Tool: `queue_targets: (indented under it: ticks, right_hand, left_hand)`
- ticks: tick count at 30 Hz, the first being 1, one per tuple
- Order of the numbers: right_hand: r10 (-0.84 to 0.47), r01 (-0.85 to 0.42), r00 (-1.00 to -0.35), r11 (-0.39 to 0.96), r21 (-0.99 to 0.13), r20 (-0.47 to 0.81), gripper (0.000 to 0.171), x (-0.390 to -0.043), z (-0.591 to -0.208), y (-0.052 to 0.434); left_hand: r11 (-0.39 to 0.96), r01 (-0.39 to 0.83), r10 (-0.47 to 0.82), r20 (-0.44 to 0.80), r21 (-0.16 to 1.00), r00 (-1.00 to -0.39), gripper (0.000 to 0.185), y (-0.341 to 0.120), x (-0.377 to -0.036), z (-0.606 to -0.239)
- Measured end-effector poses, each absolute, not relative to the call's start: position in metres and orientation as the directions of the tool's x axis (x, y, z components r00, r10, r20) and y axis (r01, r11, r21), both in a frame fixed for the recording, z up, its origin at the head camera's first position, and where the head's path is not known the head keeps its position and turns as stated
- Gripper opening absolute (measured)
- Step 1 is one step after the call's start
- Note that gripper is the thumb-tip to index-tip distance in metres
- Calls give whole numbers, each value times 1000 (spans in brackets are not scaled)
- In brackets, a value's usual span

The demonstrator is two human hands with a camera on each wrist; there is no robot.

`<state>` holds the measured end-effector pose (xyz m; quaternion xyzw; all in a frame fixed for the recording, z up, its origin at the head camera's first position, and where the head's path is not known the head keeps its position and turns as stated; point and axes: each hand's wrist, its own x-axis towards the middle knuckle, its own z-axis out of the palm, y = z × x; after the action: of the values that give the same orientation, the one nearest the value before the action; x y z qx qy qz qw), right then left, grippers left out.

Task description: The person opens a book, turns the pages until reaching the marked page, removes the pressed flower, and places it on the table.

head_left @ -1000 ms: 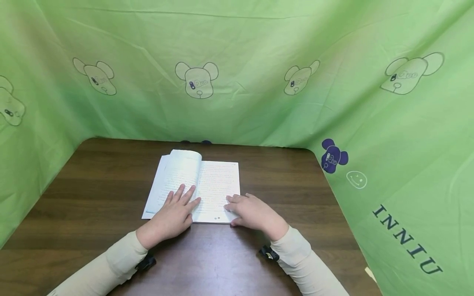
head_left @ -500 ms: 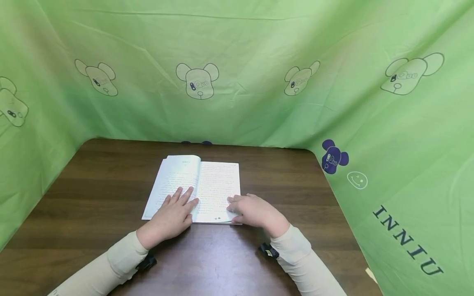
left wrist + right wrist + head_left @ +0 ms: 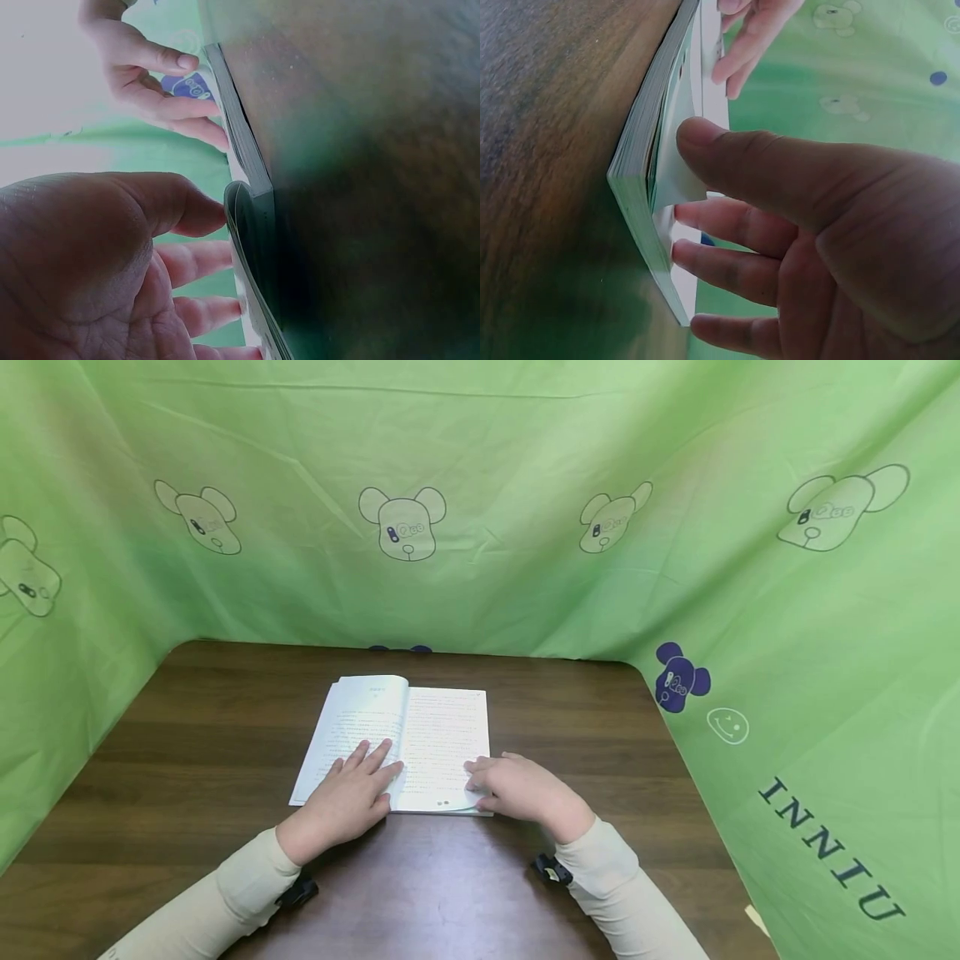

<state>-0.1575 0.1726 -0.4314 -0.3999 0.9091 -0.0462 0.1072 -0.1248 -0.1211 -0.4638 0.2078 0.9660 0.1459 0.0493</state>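
An open book (image 3: 442, 735) with printed pages lies on the wooden table. My left hand (image 3: 341, 797) rests on its left page near the spine, fingers spread and fairly straight. In the left wrist view, the left thumb (image 3: 199, 214) touches the curved lower edge of the left pages. At the lower right corner, my right hand (image 3: 528, 793) pinches a page (image 3: 682, 165) between thumb and fingers. That corner is lifted a little off the pages beneath, as the right wrist view shows. The rest of the stack (image 3: 641, 150) lies flat under it.
A brown wooden table (image 3: 585, 718) extends around the book. Green cloth (image 3: 487, 593) with printed bear heads hangs behind it and at both sides. A small pale piece (image 3: 756, 918) shows at the table's right edge.
The raised left-hand pages have settled lower and flatter. The right hand's fingers have drawn in at the corner, and the page there has lifted slightly. My left hand has stayed almost still.
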Motion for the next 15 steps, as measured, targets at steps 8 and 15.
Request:
queue_targets:
  ticks: [8,15]
  right_hand:
    - [-759,-749,-639,651,-122,-124,14,-159,-436,174]
    - [-832,-833,-554,554,-11,28,27,-162,-438,173]
  left_hand:
    - [869,387,414,-26,309,-910,47,-122,-124,-462]
    - [872,375,404,-30,314,-914,47,-121,-126,-462]
